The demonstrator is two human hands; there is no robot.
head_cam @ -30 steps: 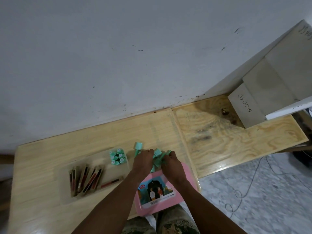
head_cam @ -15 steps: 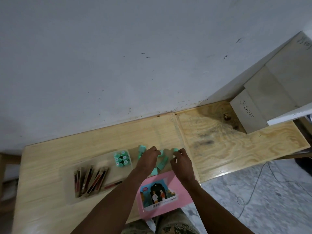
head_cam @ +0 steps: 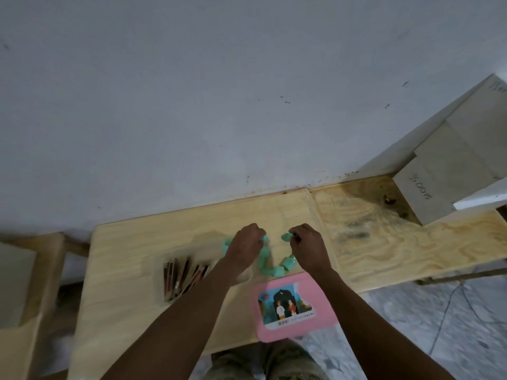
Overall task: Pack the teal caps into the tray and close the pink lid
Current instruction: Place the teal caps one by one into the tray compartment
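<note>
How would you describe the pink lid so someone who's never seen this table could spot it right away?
Start at the pale wooden table against the grey wall and go to its near edge, just right of the middle. The pink lid lies flat there, between the person's forearms, overhanging the edge. It is the only pink thing, with a colourful picture sticker, unlike the small loose teal caps just beyond it.

Bare forearms (head_cam: 189, 305); camouflage-patterned trousers (head_cam: 269, 363) below.

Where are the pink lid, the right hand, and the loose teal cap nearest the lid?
pink lid (head_cam: 323, 286): head view, bare pink corner beside the sticker.
right hand (head_cam: 307, 244): head view, back of the hand.
teal cap (head_cam: 278, 271): head view, its side face, just beyond the lid's far edge.
</note>
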